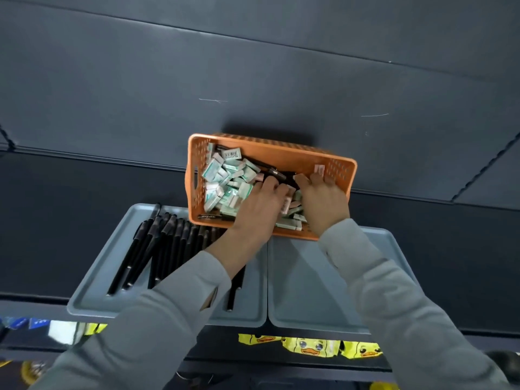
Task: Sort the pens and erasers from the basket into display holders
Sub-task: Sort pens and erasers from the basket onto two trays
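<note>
The slim black plastic pens (pixel 274 173) in the middle of the orange perforated plastic basket (pixel 270 142) lie half buried among small white erasers in green-and-white paper sleeves (pixel 225 175); one more pen (pixel 211 217) rests along the basket's near wall.

The pens look light, stiff and smooth, so they would likely slide out of the pile if pinched at mid-barrel and drawn lengthways, several at once. The erasers look light and blocky, with slick wrappers; they are probably easier scooped by the handful than picked up singly, and little harm should come to them if dropped.

Both hands are inside the basket. The left hand (pixel 263 198) has its fingers bent down into the pile beside the pens, and the right hand (pixel 323 197) has its fingers curled near the far right corner. I cannot tell whether either actually grips anything.

Just in front of the basket, the left grey-blue plastic tray (pixel 92 299) holds a fan of black pens (pixel 157 249), and the right grey-blue plastic tray (pixel 309 291) sits touching it. All of this rests on a dark padded surface (pixel 253 66). Yellow duck-printed packets (pixel 306 346) show below.
</note>
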